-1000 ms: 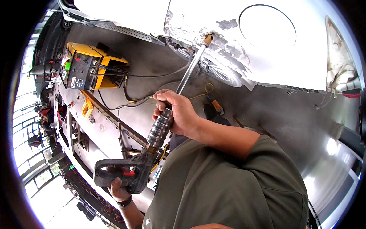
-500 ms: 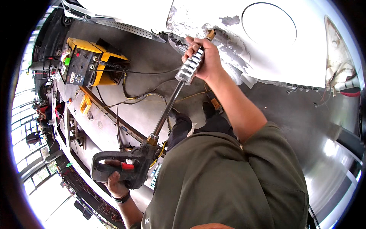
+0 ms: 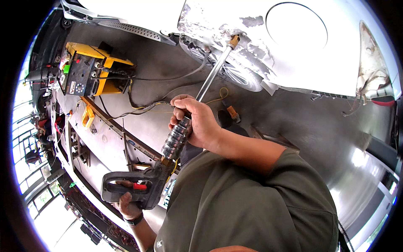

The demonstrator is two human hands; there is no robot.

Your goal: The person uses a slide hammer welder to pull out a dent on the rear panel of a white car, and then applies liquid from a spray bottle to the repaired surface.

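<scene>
My left hand (image 3: 129, 205) is wrapped round the black pistol-grip handle (image 3: 152, 194) of a slide hammer dent puller, beside its red trigger (image 3: 140, 186). Closed around the ribbed metal sliding weight (image 3: 177, 138), my right hand (image 3: 197, 122) holds it down at the handle end of the shaft. The bare steel shaft (image 3: 214, 77) slants up and right to a brass-coloured tip (image 3: 234, 41). That tip meets the scraped, dented area of a white car panel (image 3: 300, 71), just above the wheel (image 3: 241, 75).
A yellow and black welding machine (image 3: 107, 67) stands at the left, with dark cables (image 3: 155, 79) running across the floor toward the car. A long rusty metal beam (image 3: 121, 130) lies left of my legs. An orange tool (image 3: 233, 112) is on the floor near my foot.
My right hand has drawn the sliding weight down the shaft from near the car to the handle. My left hand stays about where it was on the grip.
</scene>
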